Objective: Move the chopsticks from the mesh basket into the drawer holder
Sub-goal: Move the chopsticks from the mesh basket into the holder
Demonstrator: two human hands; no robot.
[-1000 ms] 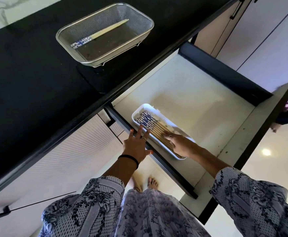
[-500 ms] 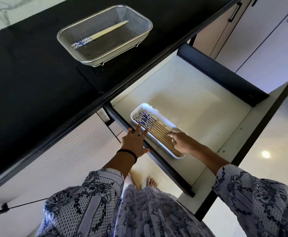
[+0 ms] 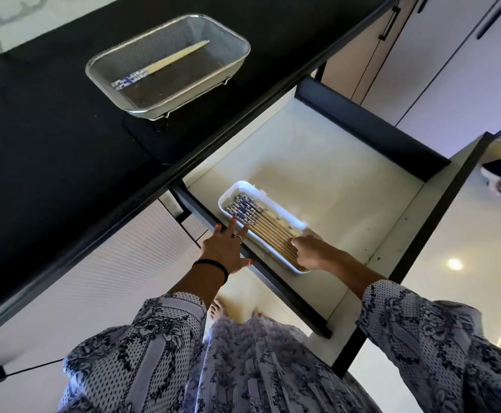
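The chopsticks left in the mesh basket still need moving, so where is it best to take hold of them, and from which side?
Pinch the chopsticks at the plain middle of the shaft, from straight above. They lie flat and diagonal on the floor of the mesh basket, whose walls likely block a sideways approach.

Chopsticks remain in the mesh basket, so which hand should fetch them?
Probably the left hand: it rests open on the drawer's edge, on the basket's side. The right hand lies on the chopsticks in the holder.

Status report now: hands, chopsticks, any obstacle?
Left hand open on drawer edge. Right hand on chopsticks in holder. Chopsticks remain in basket. No obstacle.
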